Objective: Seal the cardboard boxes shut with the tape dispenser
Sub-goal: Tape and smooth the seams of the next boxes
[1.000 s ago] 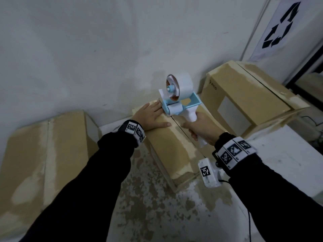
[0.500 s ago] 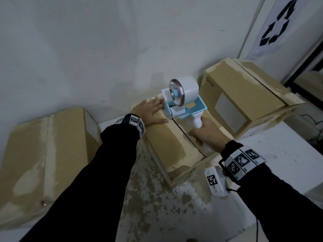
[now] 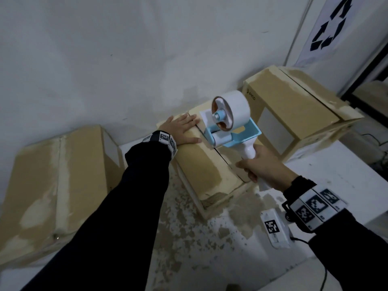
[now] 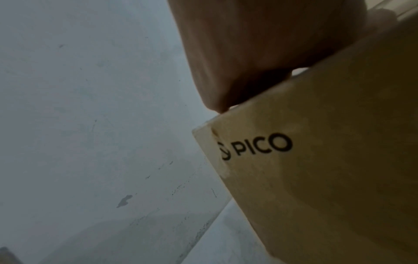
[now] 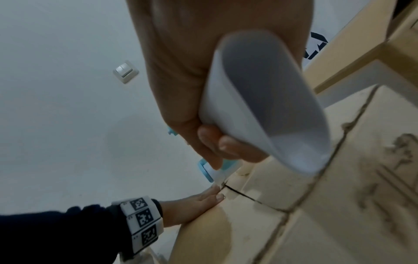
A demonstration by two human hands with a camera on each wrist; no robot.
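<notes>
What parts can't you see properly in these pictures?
- Far end of the middle box, head view: the tape dispenser covers it, so whether tape is stuck there can't be told.
- Left hand, left wrist view: too close and blurry; fingers cut off by the edge.
- Tape roll, right wrist view: hidden behind the right hand and its grip on the handle.
- Recycling sign, head view: cut off by the edge.

Left hand (image 3: pixel 180 131) flat, palm down, fingers straight and spread, pressing down; left arm stretched forward, dark sleeve, marker band at wrist. Right hand (image 3: pixel 263 166) fisted round white handle, fingers (image 5: pixel 217 142) curled under; right arm bent, marker band at wrist.
</notes>
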